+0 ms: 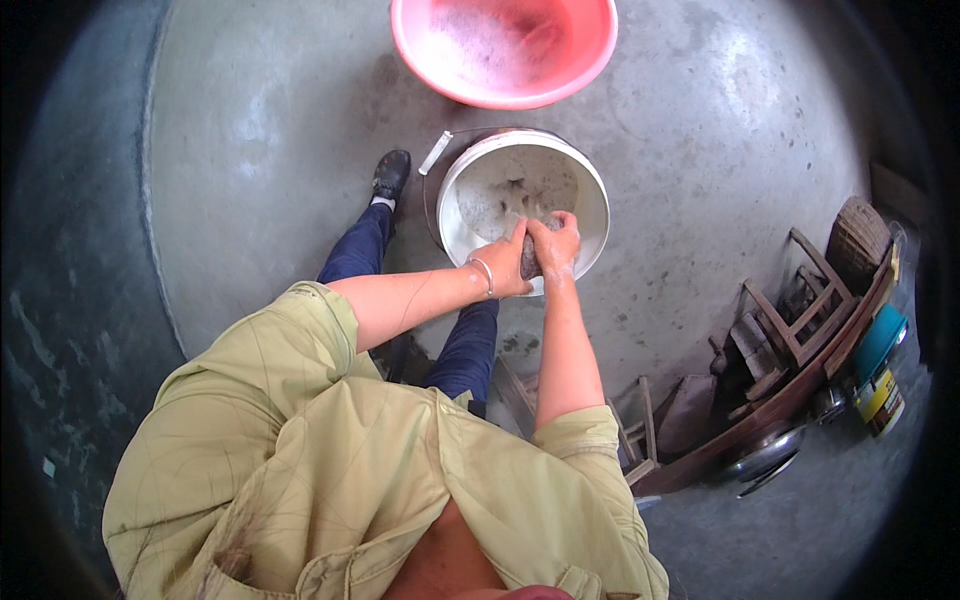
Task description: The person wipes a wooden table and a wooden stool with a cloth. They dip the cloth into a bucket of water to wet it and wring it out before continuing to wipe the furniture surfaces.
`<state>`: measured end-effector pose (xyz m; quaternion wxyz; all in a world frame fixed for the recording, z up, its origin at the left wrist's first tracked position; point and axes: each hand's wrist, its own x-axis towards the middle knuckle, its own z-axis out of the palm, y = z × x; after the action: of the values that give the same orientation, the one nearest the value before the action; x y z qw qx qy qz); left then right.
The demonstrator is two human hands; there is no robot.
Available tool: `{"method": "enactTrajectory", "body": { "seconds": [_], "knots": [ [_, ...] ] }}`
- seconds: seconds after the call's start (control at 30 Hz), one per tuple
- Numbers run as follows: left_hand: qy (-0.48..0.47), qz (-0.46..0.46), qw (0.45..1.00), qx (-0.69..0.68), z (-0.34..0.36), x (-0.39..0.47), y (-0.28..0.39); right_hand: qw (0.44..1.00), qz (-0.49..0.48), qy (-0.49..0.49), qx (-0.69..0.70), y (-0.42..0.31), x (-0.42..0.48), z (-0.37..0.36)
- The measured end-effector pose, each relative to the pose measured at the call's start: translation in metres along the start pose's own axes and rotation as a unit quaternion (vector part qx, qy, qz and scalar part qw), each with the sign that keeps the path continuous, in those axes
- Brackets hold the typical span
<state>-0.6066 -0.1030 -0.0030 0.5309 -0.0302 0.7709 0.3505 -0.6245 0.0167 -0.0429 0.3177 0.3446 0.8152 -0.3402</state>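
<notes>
Both of my hands are together over the near part of a white plastic bucket (596, 217), low inside its rim. Between them is a wet-looking dark grey lump (529, 261), whose material I cannot tell. My left hand (501, 262), with a silver bangle at the wrist, presses on its left side. Gripping it from above and the right is my right hand (556, 244), wet with pale residue at the wrist. Murky greyish liquid (517, 180) with dark specks lies in the bucket. The bucket's wire handle, with a white grip (435, 154), hangs to the left.
Beyond the bucket stands a pink plastic basin (499, 96) holding foamy, murky liquid. My black shoe (391, 174) is left of the bucket. Wooden stool frames (814, 315), a metal pan or lid (765, 454), a teal basin (879, 341) and a labelled tub (879, 405) lie at right.
</notes>
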Motion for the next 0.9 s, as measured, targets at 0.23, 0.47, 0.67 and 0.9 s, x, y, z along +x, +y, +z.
{"method": "enactTrajectory", "body": {
  "seconds": [0.23,0.47,0.67,0.9],
  "knots": [
    [-0.173,0.017,0.905,-0.387,-0.027,0.012,-0.022,0.850,0.010,-0.216,0.480,0.022,-0.008,-0.041],
    [-0.455,-0.081,0.733,-0.499,-0.044,-0.022,-0.008,0.807,-0.060,-0.322,0.492,0.051,-0.029,-0.061],
    [-0.461,-0.072,0.763,-0.447,-0.039,-0.034,0.004,0.708,-0.040,-0.249,0.660,0.031,-0.073,-0.056],
    [-0.321,0.059,0.899,-0.291,-0.013,-0.028,0.016,0.827,-0.032,-0.116,0.549,0.005,-0.077,-0.075]
  ]
}}
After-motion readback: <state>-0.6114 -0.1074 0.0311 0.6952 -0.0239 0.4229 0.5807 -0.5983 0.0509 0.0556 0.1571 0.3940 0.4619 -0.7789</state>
